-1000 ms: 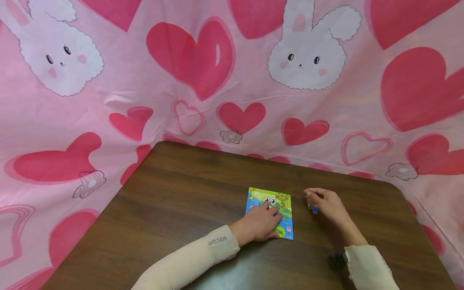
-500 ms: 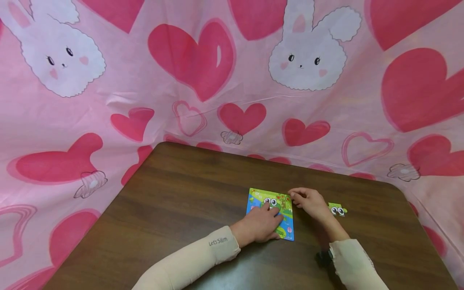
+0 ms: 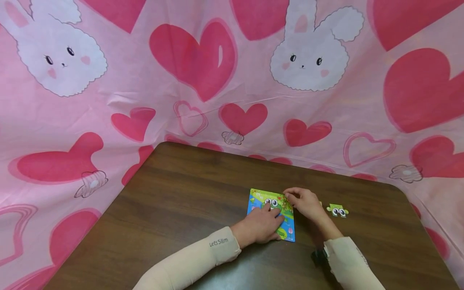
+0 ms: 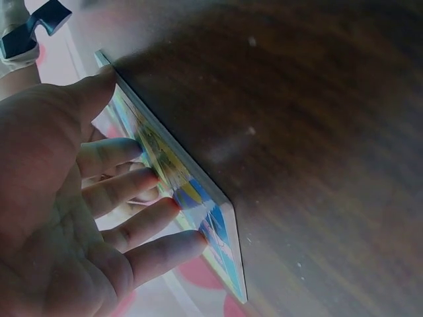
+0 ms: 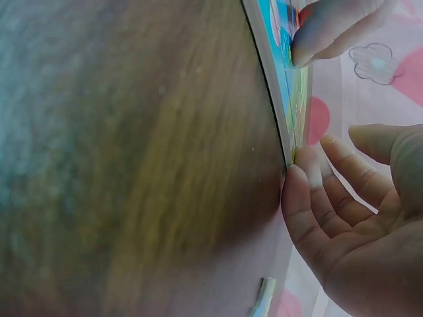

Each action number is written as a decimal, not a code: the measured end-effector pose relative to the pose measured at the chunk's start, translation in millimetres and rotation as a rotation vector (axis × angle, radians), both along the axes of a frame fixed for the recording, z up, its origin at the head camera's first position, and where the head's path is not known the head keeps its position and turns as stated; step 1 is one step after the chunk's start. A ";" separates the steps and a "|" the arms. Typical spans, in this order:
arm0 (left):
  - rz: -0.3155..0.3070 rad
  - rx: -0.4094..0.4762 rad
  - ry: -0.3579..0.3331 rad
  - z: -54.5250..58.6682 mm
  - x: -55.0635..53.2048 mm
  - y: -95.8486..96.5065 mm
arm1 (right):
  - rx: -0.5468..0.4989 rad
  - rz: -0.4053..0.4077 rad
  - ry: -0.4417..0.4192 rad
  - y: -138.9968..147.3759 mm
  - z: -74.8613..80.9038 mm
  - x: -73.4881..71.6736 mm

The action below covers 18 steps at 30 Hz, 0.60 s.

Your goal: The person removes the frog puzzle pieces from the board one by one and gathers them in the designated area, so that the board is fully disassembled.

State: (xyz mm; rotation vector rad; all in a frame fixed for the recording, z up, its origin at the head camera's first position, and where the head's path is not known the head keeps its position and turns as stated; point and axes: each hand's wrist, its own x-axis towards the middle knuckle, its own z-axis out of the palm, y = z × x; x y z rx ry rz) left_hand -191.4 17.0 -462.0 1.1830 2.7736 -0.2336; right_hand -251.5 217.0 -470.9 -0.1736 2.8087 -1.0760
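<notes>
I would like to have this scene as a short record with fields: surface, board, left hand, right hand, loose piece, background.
Surface: brown wood-look table
Board: flat frog picture board, lying on the table, partly covered by the left hand
Left hand: left hand, fingertips resting on the board
Right hand: right hand, fingertips at the board's far right corner
Loose piece: puzzle piece printed with two eyes, right of the right hand, apart from the board
Background: pink cloth with hearts and rabbits

A wrinkled pink cloth is hanging behind the brown wooden surface, displaying red hearts and white rabbits.
</notes>
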 end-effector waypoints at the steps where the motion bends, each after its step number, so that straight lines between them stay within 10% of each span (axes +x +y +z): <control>1: -0.002 0.000 0.003 -0.1 0.2 0.0 | 0.015 0.003 0.008 -0.5 0.0 -0.2; 18: 0.010 0.002 0.010 -0.1 -0.3 0.4 | 0.262 0.098 0.163 -15.7 0.0 -4.2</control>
